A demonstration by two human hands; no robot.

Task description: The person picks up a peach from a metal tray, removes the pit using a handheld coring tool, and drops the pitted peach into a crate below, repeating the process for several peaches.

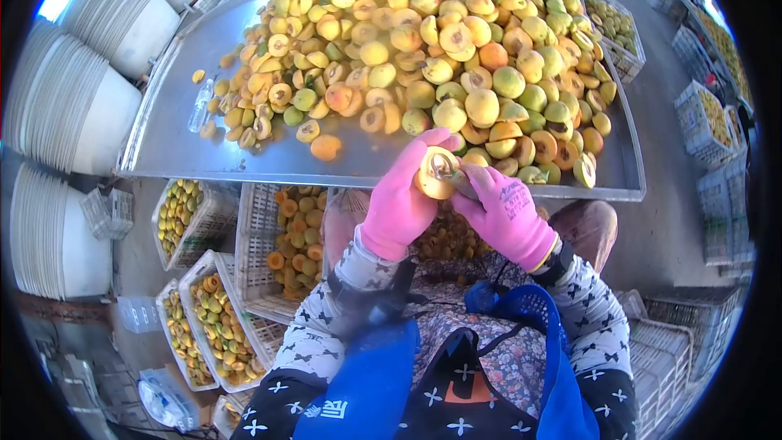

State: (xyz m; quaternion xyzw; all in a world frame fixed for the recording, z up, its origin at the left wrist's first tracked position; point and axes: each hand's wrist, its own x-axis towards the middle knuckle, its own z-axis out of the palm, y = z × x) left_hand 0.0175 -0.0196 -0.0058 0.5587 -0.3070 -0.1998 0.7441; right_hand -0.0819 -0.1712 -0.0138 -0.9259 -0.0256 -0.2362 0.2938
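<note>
My left hand [405, 200], in a pink glove, is closed around a yellow peach half [432, 182] with its cut face turned up and towards the right. My right hand [507, 210], gloved the same way, grips the handle of a pitting tool [465, 185]. The tool's curved metal loop rests at the pit hollow of the peach half. Both hands are just over the near edge of a metal table [269, 165], where a big heap of whole and halved peaches [391, 37] lies.
Below, between my legs, are more peach pieces [456, 232]. A crate of peach halves [259, 220] stands at the left, with several filled crates [213, 297] near it. A clear plastic bottle [200, 106] lies on the table. Stacked white tubs [81, 102] line the left side.
</note>
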